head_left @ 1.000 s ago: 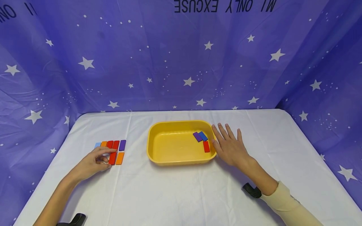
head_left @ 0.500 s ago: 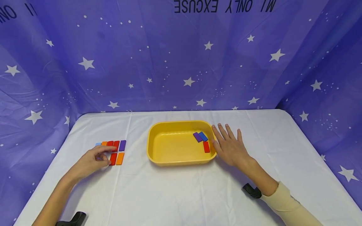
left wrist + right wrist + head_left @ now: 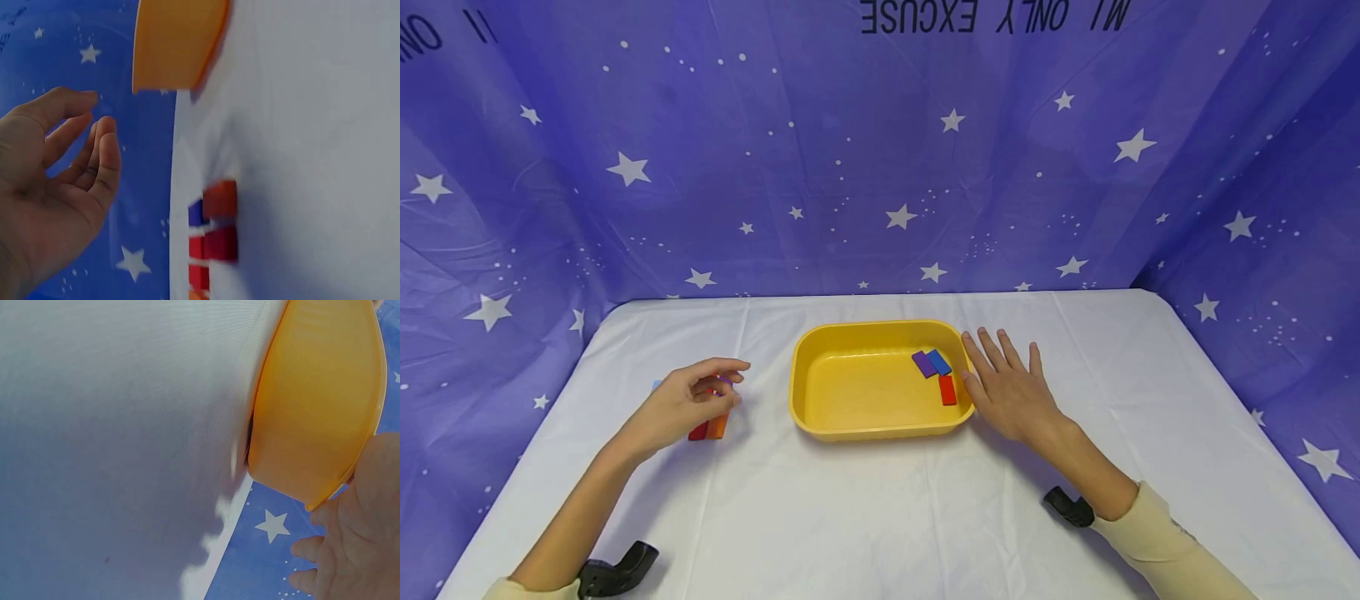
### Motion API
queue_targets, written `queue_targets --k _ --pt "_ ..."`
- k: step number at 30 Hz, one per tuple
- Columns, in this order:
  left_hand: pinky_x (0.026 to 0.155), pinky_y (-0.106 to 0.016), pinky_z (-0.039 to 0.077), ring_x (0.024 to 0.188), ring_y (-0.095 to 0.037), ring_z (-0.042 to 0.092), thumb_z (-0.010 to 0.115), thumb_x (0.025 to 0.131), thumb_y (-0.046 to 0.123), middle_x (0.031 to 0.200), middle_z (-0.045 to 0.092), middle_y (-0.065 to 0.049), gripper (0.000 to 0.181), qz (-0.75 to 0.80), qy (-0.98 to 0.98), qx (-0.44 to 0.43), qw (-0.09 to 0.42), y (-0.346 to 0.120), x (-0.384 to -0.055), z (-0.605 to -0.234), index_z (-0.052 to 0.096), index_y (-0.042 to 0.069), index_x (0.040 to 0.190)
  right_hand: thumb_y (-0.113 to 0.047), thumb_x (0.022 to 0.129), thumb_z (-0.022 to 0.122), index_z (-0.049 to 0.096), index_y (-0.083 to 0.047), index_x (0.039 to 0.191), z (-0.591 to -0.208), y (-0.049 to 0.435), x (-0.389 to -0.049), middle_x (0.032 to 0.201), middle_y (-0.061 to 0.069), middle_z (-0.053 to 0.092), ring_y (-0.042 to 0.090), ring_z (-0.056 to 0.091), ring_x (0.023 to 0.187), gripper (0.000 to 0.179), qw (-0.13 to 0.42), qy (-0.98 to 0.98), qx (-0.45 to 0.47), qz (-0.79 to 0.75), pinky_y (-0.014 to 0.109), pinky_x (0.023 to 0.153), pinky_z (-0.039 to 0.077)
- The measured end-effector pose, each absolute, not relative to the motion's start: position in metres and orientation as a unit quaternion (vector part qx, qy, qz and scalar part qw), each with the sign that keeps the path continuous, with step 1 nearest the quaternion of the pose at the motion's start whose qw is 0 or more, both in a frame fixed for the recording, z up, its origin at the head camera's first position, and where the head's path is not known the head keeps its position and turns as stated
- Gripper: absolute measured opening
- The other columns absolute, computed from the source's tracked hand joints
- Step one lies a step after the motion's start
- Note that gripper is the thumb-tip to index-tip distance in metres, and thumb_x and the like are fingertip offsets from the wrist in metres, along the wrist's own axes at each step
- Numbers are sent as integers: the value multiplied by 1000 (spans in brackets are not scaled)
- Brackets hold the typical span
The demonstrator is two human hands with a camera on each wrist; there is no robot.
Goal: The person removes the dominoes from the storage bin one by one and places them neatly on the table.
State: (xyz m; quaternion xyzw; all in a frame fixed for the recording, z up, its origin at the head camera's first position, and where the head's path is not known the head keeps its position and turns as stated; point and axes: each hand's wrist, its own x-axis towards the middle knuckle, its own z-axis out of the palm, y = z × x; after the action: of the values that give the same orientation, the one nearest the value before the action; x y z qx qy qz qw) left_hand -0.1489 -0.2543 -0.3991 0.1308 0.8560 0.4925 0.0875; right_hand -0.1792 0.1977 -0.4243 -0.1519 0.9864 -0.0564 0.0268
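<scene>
Orange tile (image 3: 717,427) near the left hand (image 3: 688,400) points lengthwise toward the curtain (image 3: 850,167)

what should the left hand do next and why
Probably reach the left hand over to the tray for the red tile: that hand looks empty above the rowed tiles, while three tiles lie askew in the tray, the right hand at its rim.
</scene>
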Motion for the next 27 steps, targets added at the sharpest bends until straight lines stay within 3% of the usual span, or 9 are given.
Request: queue_targets --k 7,18,27 --pt "83 -28 55 99 -23 65 70 93 9 120 61 -20 42 518 832 171 97 -214 -165 -391 60 3 133 -44 107 30 12 -15 161 -424 197 -179 165 14 13 39 3 150 63 29 986 -150 -60 67 110 -10" --pt "87 -33 54 98 -21 66 73 89 4 110 65 -9 39 509 817 250 107 -143 -184 -392 63 1 127 -44 107 29 13 -15 161 -426 198 -180 165 14 13 39 3 150 63 28 987 -149 -59 67 110 -10" --pt "85 -31 55 95 -21 67 71 89 0 110 66 -19 34 516 803 272 122 -101 -198 -407 64 0 123 -44 107 29 14 -15 161 -426 197 -180 164 15 13 40 4 150 63 26 987 -152 -53 68 110 -8"
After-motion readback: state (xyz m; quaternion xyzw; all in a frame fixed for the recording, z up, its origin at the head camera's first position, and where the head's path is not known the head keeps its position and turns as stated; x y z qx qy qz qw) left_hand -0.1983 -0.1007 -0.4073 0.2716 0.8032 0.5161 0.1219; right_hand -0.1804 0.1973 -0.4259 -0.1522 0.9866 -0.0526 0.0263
